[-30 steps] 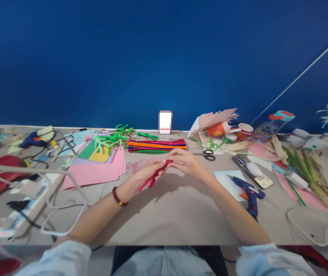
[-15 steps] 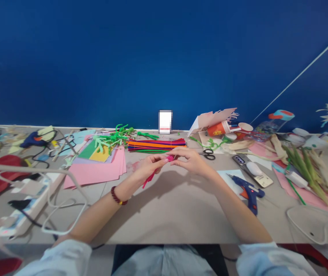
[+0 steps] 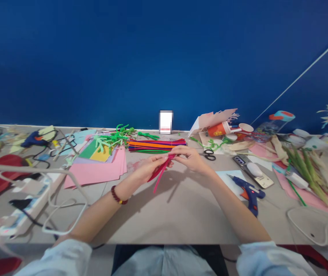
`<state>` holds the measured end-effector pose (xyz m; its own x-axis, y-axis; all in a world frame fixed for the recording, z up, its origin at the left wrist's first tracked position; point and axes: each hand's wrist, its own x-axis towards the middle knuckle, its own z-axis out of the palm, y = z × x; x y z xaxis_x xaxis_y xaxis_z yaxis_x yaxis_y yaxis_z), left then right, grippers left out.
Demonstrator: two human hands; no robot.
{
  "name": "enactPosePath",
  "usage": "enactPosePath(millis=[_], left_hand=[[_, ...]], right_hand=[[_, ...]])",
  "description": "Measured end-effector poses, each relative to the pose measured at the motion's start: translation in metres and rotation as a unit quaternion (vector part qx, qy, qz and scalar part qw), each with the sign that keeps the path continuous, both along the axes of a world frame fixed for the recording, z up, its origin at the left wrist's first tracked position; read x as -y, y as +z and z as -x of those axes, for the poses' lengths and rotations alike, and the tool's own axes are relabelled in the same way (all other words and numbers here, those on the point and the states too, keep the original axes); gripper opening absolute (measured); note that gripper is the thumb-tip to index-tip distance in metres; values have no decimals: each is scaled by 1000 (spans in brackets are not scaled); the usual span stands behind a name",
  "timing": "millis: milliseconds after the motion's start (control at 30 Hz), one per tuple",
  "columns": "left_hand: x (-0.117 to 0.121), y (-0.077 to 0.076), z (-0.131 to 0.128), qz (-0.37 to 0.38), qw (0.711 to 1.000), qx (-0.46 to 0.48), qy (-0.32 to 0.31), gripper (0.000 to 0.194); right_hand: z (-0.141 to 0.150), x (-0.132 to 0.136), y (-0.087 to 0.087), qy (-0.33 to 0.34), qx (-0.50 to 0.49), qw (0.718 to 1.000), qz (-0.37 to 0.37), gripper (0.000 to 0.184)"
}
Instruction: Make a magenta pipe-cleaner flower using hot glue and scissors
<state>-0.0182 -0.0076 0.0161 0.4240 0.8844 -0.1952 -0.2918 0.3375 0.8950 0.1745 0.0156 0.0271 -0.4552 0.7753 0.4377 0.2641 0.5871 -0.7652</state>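
Pink pipe cleaners are bunched between my two hands over the middle of the table. My left hand is closed round the bunch, with the strands' lower ends hanging down toward me. At the upper end, the thumb and fingers of my right hand pinch the pink tip. Just behind my hands lies a bundle of red, orange, purple and green pipe cleaners. Black-handled scissors rest to the right of my right hand. My fingers hide part of the pink bunch.
Left of my hands are pink paper sheets, bent green pipe cleaners and a power strip with cables. To the right lie a blue glue gun, a phone, a tipped paper cup and corn husks.
A pink strand now hangs lower and farther right, in front of my left hand. My fingers have shifted slightly around the bunch; both forearms stay nearly where they were.
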Motion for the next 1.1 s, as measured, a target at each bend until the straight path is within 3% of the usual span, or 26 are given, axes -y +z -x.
enactPosePath(millis=[100, 267, 400, 633, 833, 1100], left_hand=[[0, -2, -1, 32, 999, 15, -2, 27], [0, -7, -5, 52, 995, 36, 71, 22], [2, -6, -7, 66, 993, 52, 88, 21], [6, -6, -9, 47, 995, 43, 78, 21], [4, -10, -10, 36, 994, 41, 90, 28], [6, -12, -11, 5, 993, -8, 117, 31]], right_hand=[[0, 0, -1, -1, -1, 999, 39, 20], [4, 3, 1, -1, -43, 989, 144, 31], [10, 5, -1, -15, -91, 979, 180, 30], [18, 9, -6, -62, -90, 978, 176, 25], [19, 8, -11, -39, -128, 970, 201, 27], [22, 8, -22, -85, -96, 983, 131, 21]])
